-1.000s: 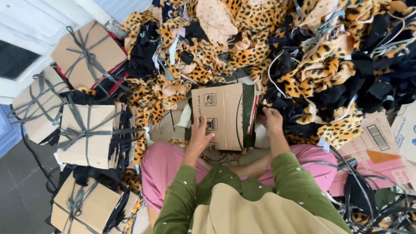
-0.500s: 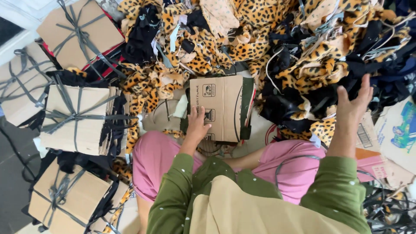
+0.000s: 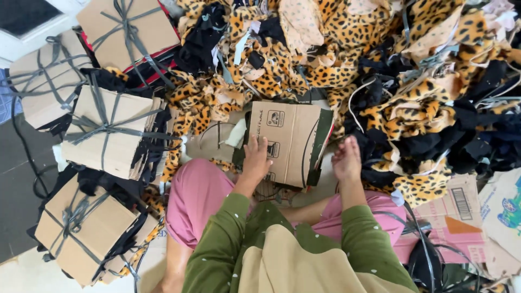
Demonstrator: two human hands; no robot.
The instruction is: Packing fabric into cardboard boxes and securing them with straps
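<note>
A flat brown cardboard sheet [image 3: 293, 142] with a dark green fabric edge lies in front of my knees in pink trousers. My left hand [image 3: 255, 158] lies on its left part and holds it down, fingers slightly spread. My right hand [image 3: 347, 158] is flat with its fingers together, just right of the sheet's right edge, and nothing is in it. A big heap of leopard-print and black fabric pieces [image 3: 336, 49] fills the area beyond and to the right of both hands.
Several bundles of cardboard tied with grey straps [image 3: 111, 133] are stacked at the left. Printed pink and brown cardboard [image 3: 461, 209] lies at the right with black cords [image 3: 429, 260]. Dark floor [image 3: 16, 184] shows at the far left.
My right hand reached up into the fabric heap at the right, then came back down beside the sheet's right edge. My left hand stayed on the cardboard.
</note>
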